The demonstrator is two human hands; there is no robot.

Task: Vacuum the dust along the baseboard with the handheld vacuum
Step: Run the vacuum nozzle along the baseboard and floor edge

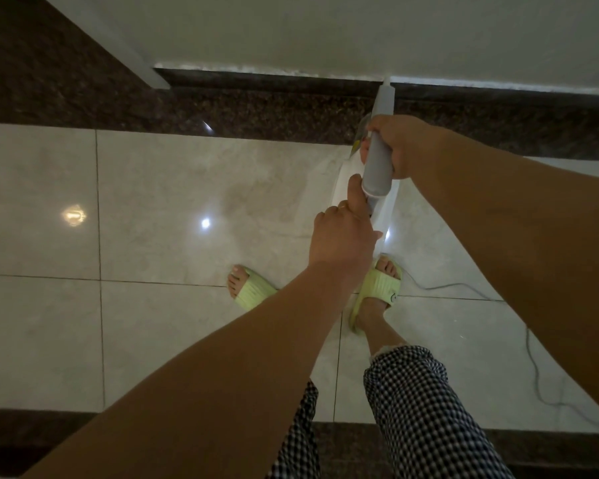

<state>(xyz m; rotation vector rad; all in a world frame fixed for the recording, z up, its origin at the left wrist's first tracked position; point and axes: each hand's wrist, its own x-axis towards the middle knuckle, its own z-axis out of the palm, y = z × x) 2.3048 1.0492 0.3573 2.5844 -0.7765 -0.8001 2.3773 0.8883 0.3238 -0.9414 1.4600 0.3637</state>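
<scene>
Both arms reach forward and down over the floor (153, 188), nearly straight at the elbow. The right hand (407, 146) is wrapped around the grey cylindrical body of the handheld vacuum (378, 167), knuckles up and to the right, its grip closed tight around the barrel just behind the nozzle. The left hand (343, 236) sits lower and nearer the person, back of the hand to the camera, fingers curled around the rear end of the vacuum, with the thumb stretched up along the grey barrel; its grip is likewise holding the vacuum.

The vacuum points away from the person, its white nozzle (385, 98) slanting down across the dark speckled border strip of the floor, with the tip touching the top edge of the baseboard (256, 76) where it meets the pale wall (325, 29). A thin pale line of dust or light runs along that top edge.

Below the hands, two feet in light green slippers (381, 288) stand on the glossy cream tiles, checked trousers (422, 409) above them. A thin grey cord (533, 357) trails over the tiles toward the right edge of the floor. The right slipper carries a small dark mark, too small to read; no writing shows on the vacuum.
</scene>
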